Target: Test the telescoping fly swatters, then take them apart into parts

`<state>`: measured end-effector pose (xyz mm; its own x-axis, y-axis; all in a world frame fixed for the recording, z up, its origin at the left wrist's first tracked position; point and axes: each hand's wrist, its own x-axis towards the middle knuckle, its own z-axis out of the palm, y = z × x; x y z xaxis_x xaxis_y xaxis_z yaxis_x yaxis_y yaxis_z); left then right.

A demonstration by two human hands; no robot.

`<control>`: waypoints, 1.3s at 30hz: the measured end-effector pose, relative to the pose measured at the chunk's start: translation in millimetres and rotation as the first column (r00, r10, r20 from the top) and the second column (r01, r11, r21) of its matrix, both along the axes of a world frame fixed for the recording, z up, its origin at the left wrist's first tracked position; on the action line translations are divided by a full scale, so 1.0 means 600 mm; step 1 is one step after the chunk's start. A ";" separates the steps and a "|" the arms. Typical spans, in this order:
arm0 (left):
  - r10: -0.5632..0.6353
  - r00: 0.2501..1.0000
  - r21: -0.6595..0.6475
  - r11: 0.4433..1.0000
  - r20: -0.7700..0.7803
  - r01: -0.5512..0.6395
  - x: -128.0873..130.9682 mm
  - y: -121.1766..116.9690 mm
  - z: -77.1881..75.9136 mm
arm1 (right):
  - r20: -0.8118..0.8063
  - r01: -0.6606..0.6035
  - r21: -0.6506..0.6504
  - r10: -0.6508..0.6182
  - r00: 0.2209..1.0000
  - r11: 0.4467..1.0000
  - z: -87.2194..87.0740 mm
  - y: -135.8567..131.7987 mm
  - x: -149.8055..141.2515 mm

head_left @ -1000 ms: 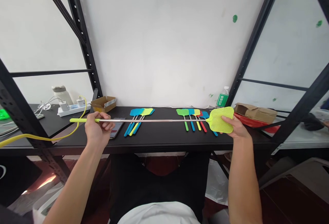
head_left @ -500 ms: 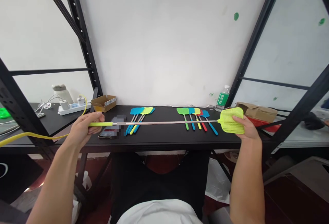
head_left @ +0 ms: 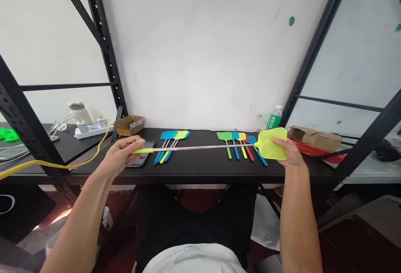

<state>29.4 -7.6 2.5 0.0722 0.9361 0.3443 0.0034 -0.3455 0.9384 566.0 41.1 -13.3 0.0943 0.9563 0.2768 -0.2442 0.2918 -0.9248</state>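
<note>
Hands (head_left: 122, 154) (head_left: 292, 152), now closer together, pinch the yellow swatter (head_left: 267, 144), its shaft (head_left: 203, 147) seemingly shorter.

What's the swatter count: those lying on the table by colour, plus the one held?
Blue swatters: 5
Yellow swatters: 2
Green swatter: 1
Red swatter: 1
Held swatter: 1
Total: 10

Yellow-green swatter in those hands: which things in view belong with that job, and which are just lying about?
Belonging, it seems:
yellow-green swatter, handle in the left hand, head in the right hand
probably the left swatter group and right swatter group

Apparently just lying about:
phone
open cardboard box
green-labelled bottle
power strip
</note>
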 end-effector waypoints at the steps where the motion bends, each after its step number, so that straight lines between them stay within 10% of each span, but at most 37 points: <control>1: 0.012 1.000 0.004 1.000 -0.012 -0.012 0.000 0.000 0.000 | 0.001 -0.005 0.001 0.005 1.000 1.000 0.002 0.000 -0.002; 12: -0.108 0.992 -0.023 0.994 -0.058 0.106 0.091 -0.001 -0.007 | 0.042 -0.204 0.046 0.203 0.978 0.978 0.017 -0.002 -0.096; 39: -0.156 0.987 0.014 0.988 -0.028 0.156 0.154 -0.005 -0.023 | 0.206 -0.376 0.034 0.361 0.909 0.926 0.026 -0.029 -0.190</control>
